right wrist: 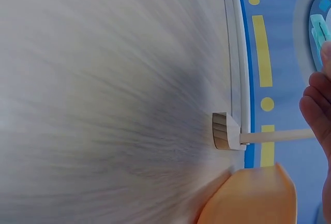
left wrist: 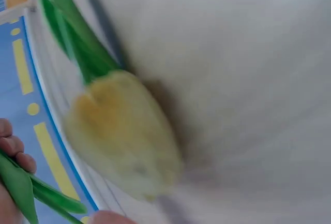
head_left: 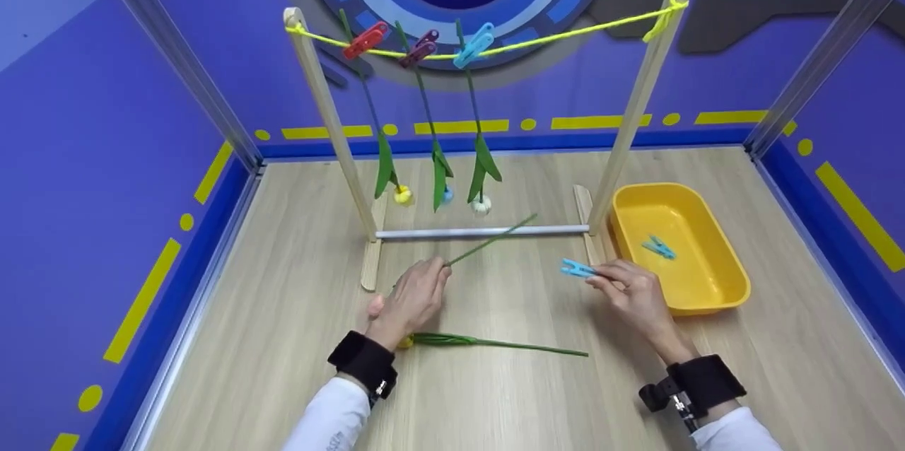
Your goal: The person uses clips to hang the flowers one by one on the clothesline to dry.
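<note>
Blue-walled booth round a pale tabletop [head_left: 269, 281], yellow string [head_left: 565, 35] strung between wooden posts [head_left: 638, 101]. Probably just past halfway: yellow flower [head_left: 403, 195], blue flower [head_left: 447, 194] and white flower [head_left: 481, 204] already hung head-down by red peg [head_left: 365, 40], purple peg [head_left: 420, 49] and light-blue peg [head_left: 474, 46]. Apparently left to hang: green-stemmed flower [head_left: 488, 241] above the tabletop, gripped in curled fingers of the left hand [head_left: 418, 295], and another yellow flower [head_left: 445, 339] flat on the tabletop. Between fingertips of the right hand [head_left: 633, 295], a pinched blue peg [head_left: 577, 268]; in the yellow tub [head_left: 696, 285], at least one spare peg [head_left: 659, 247].
</note>
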{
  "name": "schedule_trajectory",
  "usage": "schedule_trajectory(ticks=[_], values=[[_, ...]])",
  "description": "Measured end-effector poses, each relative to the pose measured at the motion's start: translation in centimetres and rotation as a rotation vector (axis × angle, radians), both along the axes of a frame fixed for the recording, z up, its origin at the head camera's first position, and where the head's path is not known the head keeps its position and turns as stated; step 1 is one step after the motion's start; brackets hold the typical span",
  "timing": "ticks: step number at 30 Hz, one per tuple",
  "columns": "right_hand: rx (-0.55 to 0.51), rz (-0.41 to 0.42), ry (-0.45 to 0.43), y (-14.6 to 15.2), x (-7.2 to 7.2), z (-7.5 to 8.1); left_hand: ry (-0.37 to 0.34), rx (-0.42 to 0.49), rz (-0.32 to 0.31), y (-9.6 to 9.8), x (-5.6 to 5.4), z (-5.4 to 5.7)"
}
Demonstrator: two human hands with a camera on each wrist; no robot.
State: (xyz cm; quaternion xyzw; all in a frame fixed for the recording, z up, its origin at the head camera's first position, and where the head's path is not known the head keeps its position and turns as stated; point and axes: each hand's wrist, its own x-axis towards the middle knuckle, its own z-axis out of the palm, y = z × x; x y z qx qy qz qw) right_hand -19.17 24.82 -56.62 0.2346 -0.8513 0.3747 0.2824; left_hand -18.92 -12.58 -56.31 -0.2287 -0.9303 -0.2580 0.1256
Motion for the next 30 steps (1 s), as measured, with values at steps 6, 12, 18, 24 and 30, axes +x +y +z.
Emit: schedule_trajectory(ticks=[6, 12, 18, 24, 30], values=[[0.0, -0.015, -0.025, 0.0, 0.1, -0.1, -0.057, 0.19, -0.023, 1.5, 0.0, 2.0], [-0.001, -0.015, -0.023, -0.1, 0.2, -0.2, -0.08, 0.322, -0.014, 3.2, 0.1, 4.2], [-0.01, -0.024, -0.051, -0.2, 0.2, -0.2, -0.193, 0.524, -0.016, 4.8, -0.5, 6.0], [-0.018, -0.027, -0.045, -0.3, 0.2, -0.4, -0.348, 0.826, -0.077, 6.5, -0.9, 7.4], [-0.012, -0.004, -0.025, -0.4, 0.1, -0.6, -0.394, 0.942, -0.185, 7.9, -1.4, 8.8]])
